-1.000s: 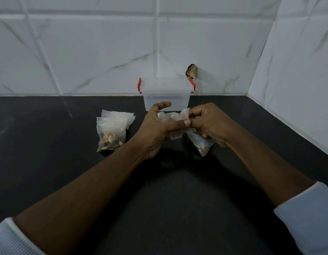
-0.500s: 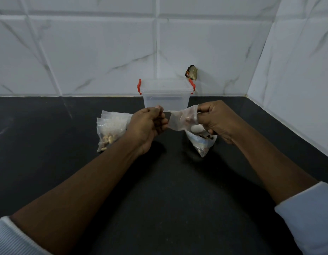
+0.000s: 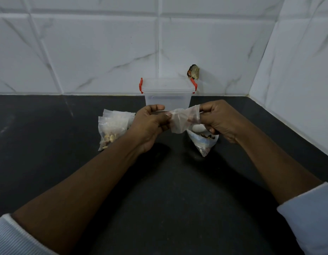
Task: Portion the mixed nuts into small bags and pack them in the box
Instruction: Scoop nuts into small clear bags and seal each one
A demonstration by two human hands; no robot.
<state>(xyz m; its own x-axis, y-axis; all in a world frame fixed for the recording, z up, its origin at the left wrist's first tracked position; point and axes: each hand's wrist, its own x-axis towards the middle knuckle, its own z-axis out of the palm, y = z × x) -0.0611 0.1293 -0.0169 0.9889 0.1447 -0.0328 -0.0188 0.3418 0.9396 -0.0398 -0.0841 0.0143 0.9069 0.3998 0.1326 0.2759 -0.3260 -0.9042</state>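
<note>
Left hand [image 3: 150, 126] and right hand [image 3: 220, 120] hold a small bag [image 3: 181, 120] taut just before the box [image 3: 167, 97], each grip pinched on one end. Filled bags [image 3: 111, 129] lie front-left of the box, a nut bag [image 3: 203, 142] front-right, on the bench [image 3: 159, 199].

Crumpled clear bag [image 3: 183, 120] near lidded box [image 3: 167, 99]

Brightness: pretty dim, cool grey cast; white tile wall [image 3: 86, 52] is the brightest bit.
Light source: looks like soft light from overhead, no hard hotspot.
Shadows: blurry dark pool on the black counter [image 3: 49, 153], mid-scene.
Glare: just a faint pale sheen far left on the counter.
Distortion: wide-angle, tile lines bend toward the edges.
Focus: centre decent, small bag [image 3: 183, 118] hazy, near-right sleeve [image 3: 312, 218] soft.
</note>
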